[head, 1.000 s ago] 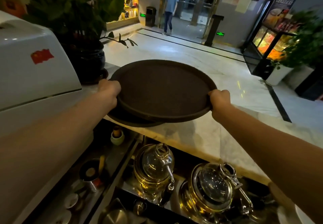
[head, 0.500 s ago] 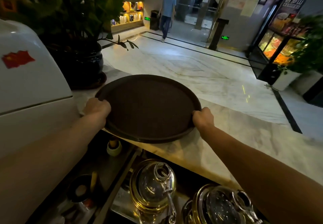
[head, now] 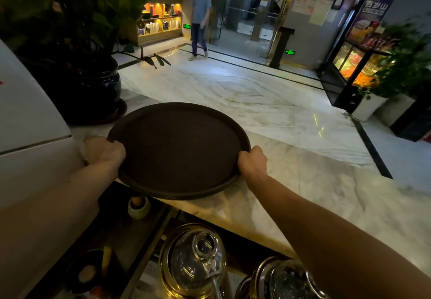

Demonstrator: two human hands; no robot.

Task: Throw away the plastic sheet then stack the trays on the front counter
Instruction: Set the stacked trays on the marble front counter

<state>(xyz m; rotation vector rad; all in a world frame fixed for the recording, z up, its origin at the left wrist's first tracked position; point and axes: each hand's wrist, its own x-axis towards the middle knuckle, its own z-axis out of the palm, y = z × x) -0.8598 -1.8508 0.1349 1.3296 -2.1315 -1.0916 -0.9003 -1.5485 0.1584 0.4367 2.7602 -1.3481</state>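
A round dark brown tray (head: 178, 147) lies on top of another like it, whose rim (head: 186, 196) shows just beneath at the near side. The stack rests on the marble front counter (head: 326, 182) and overhangs its near edge. My left hand (head: 103, 150) grips the stack's left rim. My right hand (head: 253, 162) grips the right rim. No plastic sheet is in view.
A white machine (head: 30, 135) stands close on the left, and a big potted plant (head: 88, 84) sits behind the trays. Below the counter are glass teapots (head: 196, 261) and small cups (head: 138, 206). A person (head: 200, 16) walks in the lobby beyond.
The held tray came down onto the lower tray and now lies flush on it; both hands stayed on the rims. The person in the lobby walked closer.
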